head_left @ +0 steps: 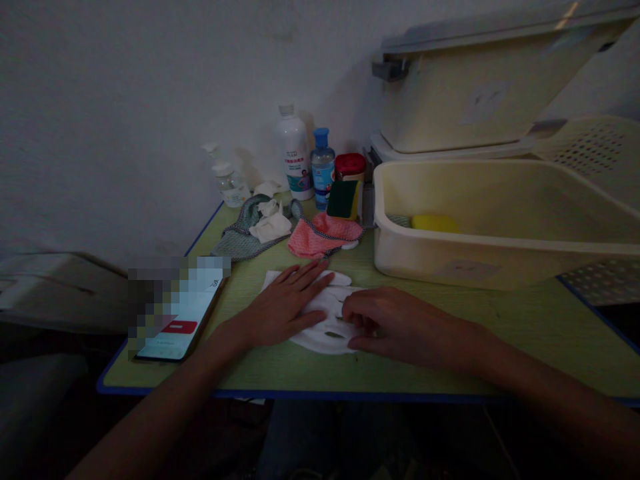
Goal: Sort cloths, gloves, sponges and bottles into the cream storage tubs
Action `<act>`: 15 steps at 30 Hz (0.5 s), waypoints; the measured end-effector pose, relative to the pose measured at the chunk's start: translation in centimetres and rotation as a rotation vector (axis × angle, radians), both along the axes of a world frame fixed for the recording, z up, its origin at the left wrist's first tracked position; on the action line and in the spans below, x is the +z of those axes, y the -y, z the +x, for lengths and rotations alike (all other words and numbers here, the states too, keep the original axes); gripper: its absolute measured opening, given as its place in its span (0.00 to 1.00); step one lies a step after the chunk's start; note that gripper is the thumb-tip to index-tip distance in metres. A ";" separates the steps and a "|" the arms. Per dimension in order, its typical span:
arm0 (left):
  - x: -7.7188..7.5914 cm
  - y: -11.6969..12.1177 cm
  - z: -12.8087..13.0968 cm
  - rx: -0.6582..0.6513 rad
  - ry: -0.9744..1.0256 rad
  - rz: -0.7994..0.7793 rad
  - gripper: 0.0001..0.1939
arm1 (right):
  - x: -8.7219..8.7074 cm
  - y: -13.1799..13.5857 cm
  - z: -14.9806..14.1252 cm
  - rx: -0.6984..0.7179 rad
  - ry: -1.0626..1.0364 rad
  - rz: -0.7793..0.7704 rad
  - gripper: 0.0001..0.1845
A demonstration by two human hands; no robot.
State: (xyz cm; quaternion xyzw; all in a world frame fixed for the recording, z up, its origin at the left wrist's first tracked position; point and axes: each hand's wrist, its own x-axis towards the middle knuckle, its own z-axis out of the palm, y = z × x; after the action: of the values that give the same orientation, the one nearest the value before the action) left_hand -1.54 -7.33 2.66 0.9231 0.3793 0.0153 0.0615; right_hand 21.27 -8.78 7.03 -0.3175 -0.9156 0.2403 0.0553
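Observation:
A white glove lies flat on the green tabletop, its fingers pointing right with narrow gaps between them. Spread across its cuff and palm is my left hand, flat with the fingers stretched out. My right hand is curled at the glove's finger end, its fingertips pinched at the fabric and partly hidden behind the hand. Just beyond the glove are a pink cloth and a grey cloth with crumpled white tissue on top.
A cream bin holding a yellow item stands at right, a lidded box behind it. A white bottle, blue bottle, pump bottle and green-yellow sponge line the back. A phone lies left.

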 end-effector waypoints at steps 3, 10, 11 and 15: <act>0.1 0.0 0.0 0.001 -0.011 -0.006 0.33 | 0.2 0.2 0.3 0.058 0.068 0.021 0.04; 0.0 0.0 0.0 0.005 -0.003 -0.013 0.32 | 0.5 -0.1 1.0 0.271 0.071 0.101 0.12; 0.0 0.0 0.0 0.004 0.000 -0.013 0.32 | 0.7 -0.3 1.1 0.271 0.057 0.100 0.11; 0.1 0.0 0.0 -0.002 0.009 -0.014 0.33 | 1.3 -0.9 1.4 0.240 -0.016 0.118 0.08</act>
State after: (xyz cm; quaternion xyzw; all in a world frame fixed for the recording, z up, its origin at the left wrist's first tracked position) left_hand -1.50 -7.34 2.74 0.9228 0.3784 0.0166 0.0699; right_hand 22.67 -7.89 8.31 -0.1998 -0.9591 0.1936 0.0519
